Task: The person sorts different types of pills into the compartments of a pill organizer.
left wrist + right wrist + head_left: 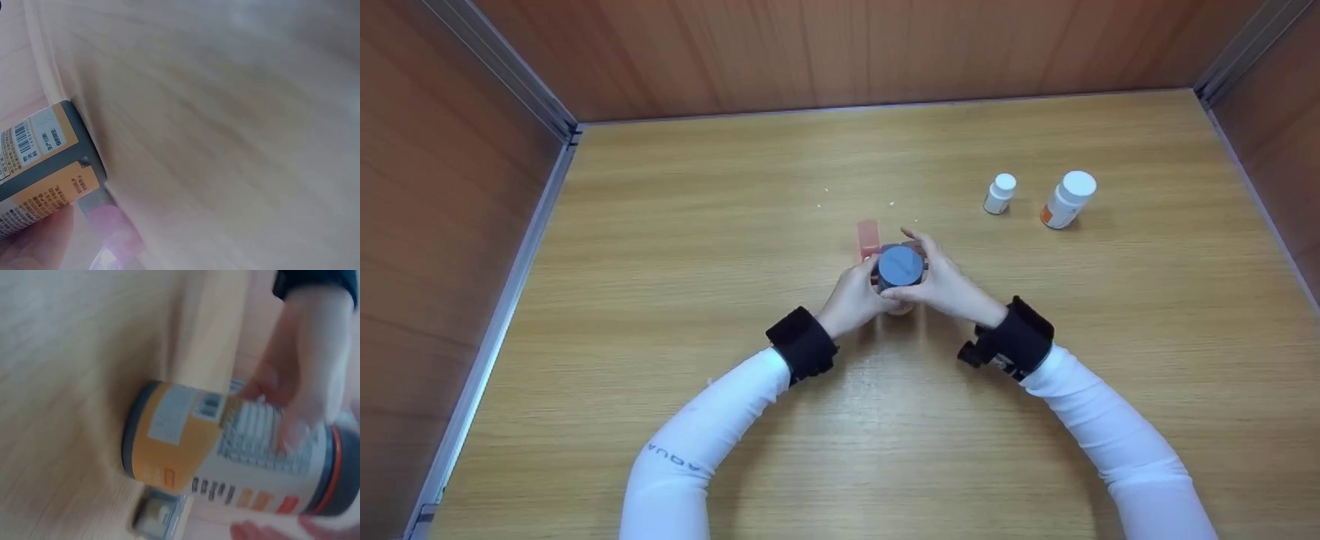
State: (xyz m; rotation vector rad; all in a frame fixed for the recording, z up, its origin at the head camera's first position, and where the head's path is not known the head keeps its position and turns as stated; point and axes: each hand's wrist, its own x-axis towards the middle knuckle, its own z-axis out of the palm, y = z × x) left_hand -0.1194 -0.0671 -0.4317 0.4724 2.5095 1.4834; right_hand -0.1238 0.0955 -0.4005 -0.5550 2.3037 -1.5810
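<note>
A bottle with a dark grey lid (901,265) stands upright between both hands. My left hand (855,300) grips its side; in the right wrist view that hand's thumb lies across the orange and white label (208,450). My right hand (952,289) holds the lid end, thumb in front and index finger raised behind. Beside the bottle is a pillbox with a raised pink translucent lid (868,236). A blurred pink lid (115,233) also shows below the bottle (50,163) in the left wrist view. The hands hide most of the pillbox.
Farther back to the right stand a small white bottle (1000,193) and a larger white bottle (1068,199) with an orange label patch. Several tiny white bits (892,203) lie behind the hands. Wooden panels (847,52) wall the table (660,262) at the back and sides.
</note>
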